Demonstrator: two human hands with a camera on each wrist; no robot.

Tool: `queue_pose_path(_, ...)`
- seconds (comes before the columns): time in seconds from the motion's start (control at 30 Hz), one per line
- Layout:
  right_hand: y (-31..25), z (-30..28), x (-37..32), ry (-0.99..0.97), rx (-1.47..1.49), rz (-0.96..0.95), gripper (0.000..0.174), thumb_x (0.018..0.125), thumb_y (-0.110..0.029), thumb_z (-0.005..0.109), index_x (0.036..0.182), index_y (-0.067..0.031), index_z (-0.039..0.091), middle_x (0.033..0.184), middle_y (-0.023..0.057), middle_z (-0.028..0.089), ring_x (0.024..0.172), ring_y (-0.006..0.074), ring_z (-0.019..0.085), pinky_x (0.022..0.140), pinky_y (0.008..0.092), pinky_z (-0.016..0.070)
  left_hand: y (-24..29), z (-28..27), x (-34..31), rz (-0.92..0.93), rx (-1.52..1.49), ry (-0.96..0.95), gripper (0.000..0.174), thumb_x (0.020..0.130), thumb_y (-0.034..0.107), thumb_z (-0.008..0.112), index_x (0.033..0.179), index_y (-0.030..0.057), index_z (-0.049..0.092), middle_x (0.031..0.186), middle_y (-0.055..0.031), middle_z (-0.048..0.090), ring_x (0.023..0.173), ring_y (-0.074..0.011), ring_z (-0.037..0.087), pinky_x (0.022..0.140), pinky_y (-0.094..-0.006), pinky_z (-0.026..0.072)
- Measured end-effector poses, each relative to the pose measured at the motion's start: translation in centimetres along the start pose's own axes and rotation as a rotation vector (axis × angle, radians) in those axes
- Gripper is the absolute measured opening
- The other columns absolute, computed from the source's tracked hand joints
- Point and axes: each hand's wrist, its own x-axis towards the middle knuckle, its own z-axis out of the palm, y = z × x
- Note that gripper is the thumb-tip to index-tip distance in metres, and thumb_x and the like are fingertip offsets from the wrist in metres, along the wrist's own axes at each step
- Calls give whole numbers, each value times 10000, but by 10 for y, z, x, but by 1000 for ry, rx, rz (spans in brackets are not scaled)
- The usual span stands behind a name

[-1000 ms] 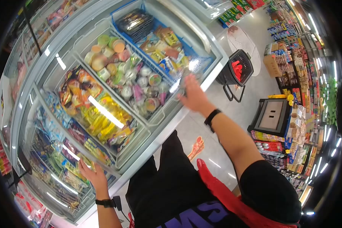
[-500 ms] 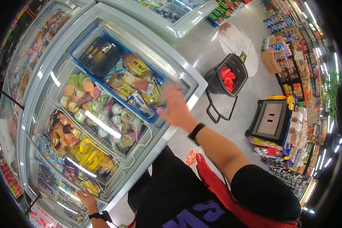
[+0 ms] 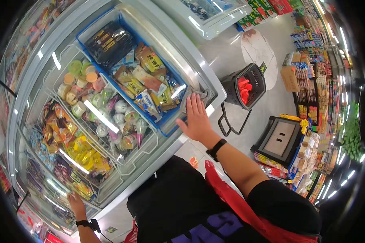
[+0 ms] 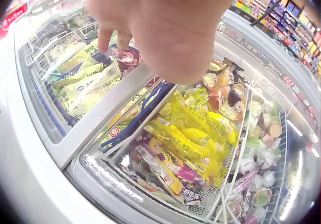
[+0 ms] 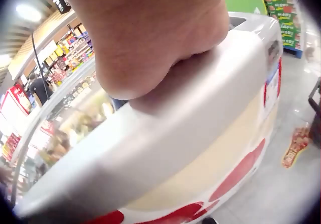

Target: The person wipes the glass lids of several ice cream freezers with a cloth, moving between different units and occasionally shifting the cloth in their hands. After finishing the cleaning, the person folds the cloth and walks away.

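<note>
Pressing right hand [image 3: 198, 124]: laying straight fingers on the grey cloth [image 3: 207, 96], seemingly pinning it against the freezer rim [image 3: 166, 146].
Cloth: lying at the right near corner.
Left hand [image 3: 77, 205]: extending loose fingers at left, perhaps for balance.

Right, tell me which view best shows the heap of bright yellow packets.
The left wrist view: the yellow packets fill its middle, large and close. The head view shows them smaller, beside glare; in the right wrist view, I can't make them out.
</note>
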Motion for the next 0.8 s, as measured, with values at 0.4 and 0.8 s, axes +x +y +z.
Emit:
queue_pose_path(0.4,-205,57,-24,-508,415,-602,1038,893,-506,844,1682,11,411,1768,217,385,1673,370,307,1381,517,225,8,6,-15,23,-37,125,764,1197,509,398,1668,-92,398,1759,-308,351,1631,-460,339,1340,-471,298)
queue_pose_path(0.8,-356,112,-81,-614,285,-806,1000,971,-534,743,1714,10,351,1799,195,341,1698,335,256,1396,502,160,12,-13,-38,175,-84,309,523,1153,311,443,1493,-16,668,1616,-226,590,1483,-424,563,1209,-471,478)
